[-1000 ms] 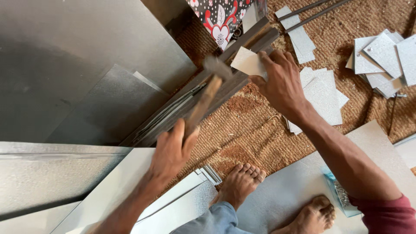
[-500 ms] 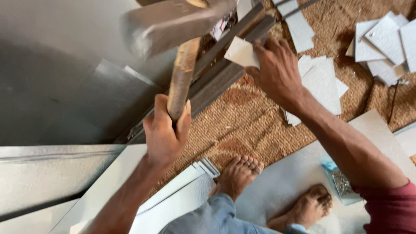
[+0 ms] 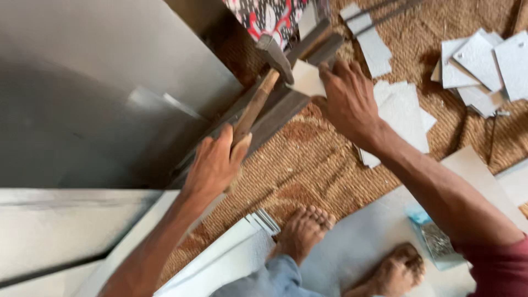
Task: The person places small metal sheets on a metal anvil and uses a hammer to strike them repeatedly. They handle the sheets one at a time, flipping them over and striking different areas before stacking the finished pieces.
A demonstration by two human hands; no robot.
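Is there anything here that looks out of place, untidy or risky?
Yes. The right hand pins a small metal piece on the dark bar, fingers right beside the head of the hammer that the left hand holds. Cut metal pieces lie scattered on the woven mat.

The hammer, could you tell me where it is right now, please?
In the head view the hammer sits upper centre, its wooden handle gripped by the left hand, its head beside the small metal piece that the right hand holds on the dark bar.

Pale cut sheet pieces (image 3: 484, 63) scattered on woven mat (image 3: 308, 165); patterned red-black cloth (image 3: 267, 16) top.
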